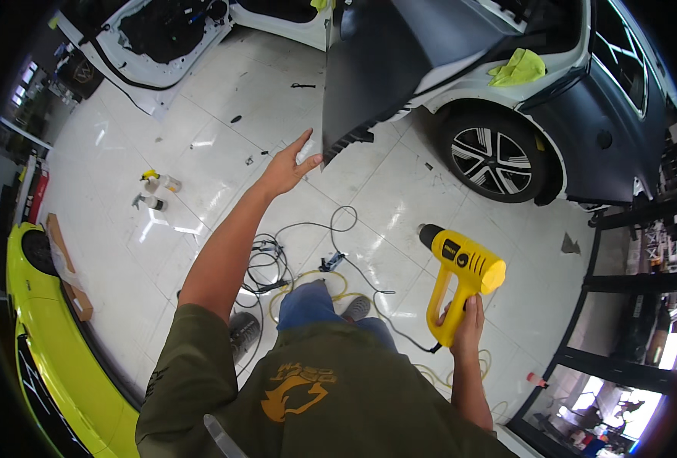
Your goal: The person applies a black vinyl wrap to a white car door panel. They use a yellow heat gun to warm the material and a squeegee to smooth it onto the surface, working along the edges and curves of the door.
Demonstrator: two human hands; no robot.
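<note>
My left hand [289, 168] is stretched out with thumb and index finger apart beside the lower edge of a dark grey, film-covered car panel [369, 53]; whether the thumb touches it I cannot tell. My right hand [466, 324] grips the handle of a yellow heat gun [468, 259], its black nozzle pointing up and left toward the wheel area. A cord runs from the gun's handle down to the floor among loops of black cable and yellow hose [346, 290].
A car wheel [491, 160] and a green cloth [518, 69] are at upper right. Spray bottles [155, 201] stand on the tiled floor. A removed white door [147, 46] is at upper left, a lime-green car [71, 328] at left, black-framed glazing [628, 282] at right.
</note>
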